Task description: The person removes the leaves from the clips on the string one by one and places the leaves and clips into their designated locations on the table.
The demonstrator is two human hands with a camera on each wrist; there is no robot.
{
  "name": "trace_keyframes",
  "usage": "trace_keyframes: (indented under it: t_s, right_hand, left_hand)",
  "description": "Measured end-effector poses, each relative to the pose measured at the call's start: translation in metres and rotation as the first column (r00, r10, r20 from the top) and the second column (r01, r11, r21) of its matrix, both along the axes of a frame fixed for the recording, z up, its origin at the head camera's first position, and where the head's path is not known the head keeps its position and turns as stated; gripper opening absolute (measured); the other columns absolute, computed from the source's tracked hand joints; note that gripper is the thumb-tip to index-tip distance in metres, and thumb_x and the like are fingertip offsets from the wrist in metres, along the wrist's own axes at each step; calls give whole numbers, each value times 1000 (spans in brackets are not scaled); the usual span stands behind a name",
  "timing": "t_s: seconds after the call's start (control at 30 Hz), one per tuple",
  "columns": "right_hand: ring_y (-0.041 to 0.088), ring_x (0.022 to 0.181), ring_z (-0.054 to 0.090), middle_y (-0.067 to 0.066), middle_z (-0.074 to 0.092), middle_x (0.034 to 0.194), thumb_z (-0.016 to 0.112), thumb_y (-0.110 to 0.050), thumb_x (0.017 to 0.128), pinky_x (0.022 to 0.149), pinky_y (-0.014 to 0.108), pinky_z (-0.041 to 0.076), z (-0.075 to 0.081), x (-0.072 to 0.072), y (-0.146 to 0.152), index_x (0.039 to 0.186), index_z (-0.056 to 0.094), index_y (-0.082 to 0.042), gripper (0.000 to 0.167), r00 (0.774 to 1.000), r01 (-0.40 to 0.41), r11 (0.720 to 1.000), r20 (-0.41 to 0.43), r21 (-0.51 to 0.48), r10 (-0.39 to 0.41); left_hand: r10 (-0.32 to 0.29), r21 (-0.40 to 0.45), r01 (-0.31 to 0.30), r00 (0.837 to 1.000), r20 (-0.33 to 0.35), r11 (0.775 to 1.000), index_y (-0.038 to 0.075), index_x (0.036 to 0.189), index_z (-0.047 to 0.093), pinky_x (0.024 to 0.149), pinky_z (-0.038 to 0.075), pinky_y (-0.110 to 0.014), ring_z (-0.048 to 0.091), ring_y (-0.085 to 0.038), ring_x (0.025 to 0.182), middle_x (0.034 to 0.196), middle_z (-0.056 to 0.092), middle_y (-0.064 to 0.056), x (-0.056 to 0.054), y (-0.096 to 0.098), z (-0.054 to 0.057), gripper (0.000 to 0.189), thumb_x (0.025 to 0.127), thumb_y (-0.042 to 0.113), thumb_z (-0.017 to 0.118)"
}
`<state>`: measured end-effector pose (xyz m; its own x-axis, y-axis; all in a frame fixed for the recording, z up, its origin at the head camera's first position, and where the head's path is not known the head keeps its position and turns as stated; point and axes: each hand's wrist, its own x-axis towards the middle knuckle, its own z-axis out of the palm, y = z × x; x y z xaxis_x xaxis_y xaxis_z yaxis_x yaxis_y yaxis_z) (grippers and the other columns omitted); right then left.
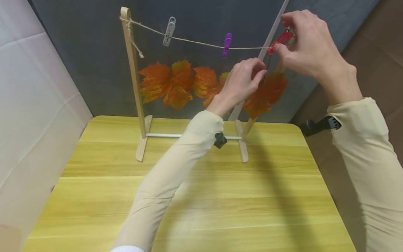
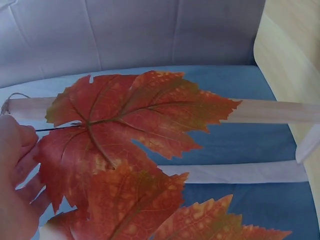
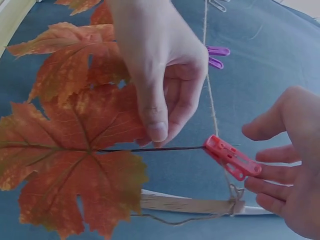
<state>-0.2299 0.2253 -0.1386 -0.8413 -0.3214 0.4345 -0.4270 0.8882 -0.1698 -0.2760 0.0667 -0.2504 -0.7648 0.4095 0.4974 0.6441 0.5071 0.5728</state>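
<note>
A red clothespin sits on the twine near its right end, gripping the dark stem of an orange autumn leaf. My right hand is around the clothespin's outer end; in the right wrist view its fingertips touch that end while the thumb stands apart. My left hand pinches at the stem just above the leaf blade, thumb and forefinger together. The same leaf hangs beside the left hand in the left wrist view.
Two more orange leaves hang to the left. A grey clothespin and a purple clothespin hold on the twine. The wooden frame stands at the back of the wood-grain table, before a dark grey cloth backdrop.
</note>
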Motion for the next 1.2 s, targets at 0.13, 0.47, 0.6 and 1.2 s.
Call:
trace_keyframes:
  t_s: [0.13, 0.47, 0.6, 1.2]
  right_hand:
    - [45, 125, 43, 30, 50, 142, 53, -21, 92, 113, 58, 37, 6, 0, 0, 150, 41, 4, 64, 999, 15, 999, 40, 32, -16]
    - [43, 116, 50, 28, 52, 138, 49, -17, 97, 103, 58, 45, 9, -4, 4, 149, 44, 4, 56, 991, 59, 997, 119, 48, -64]
    - [42, 124, 50, 26, 52, 143, 48, -19, 100, 109, 57, 43, 11, -6, 8, 149, 45, 1, 53, 987, 81, 997, 140, 10, -82]
    - [-19, 78, 38, 19, 69, 128, 52, -20, 100, 92, 9, 45, 17, -14, 14, 136, 63, -3, 41, 994, 84, 996, 71, -12, -83]
  left_hand:
    - [12, -1, -12, 1000, -4, 1000, 11, 119, 70, 88, 45, -21, 58, -15, 99, 114, 71, -1, -2, 3, 1, 24, 102, 25, 61]
    - [42, 39, -43, 998, 37, 998, 11, 117, 72, 81, 46, -21, 60, -16, 92, 108, 73, -1, -7, 8, -3, 23, 101, 26, 63]
    - [68, 41, -70, 996, 51, 997, 12, 118, 72, 76, 46, -21, 58, -12, 86, 107, 74, 0, -8, 10, -4, 24, 102, 28, 62]
    - [88, 85, -99, 988, 124, 991, 13, 118, 73, 69, 48, -19, 58, -10, 79, 102, 74, 0, -2, 20, 2, 23, 102, 26, 63]
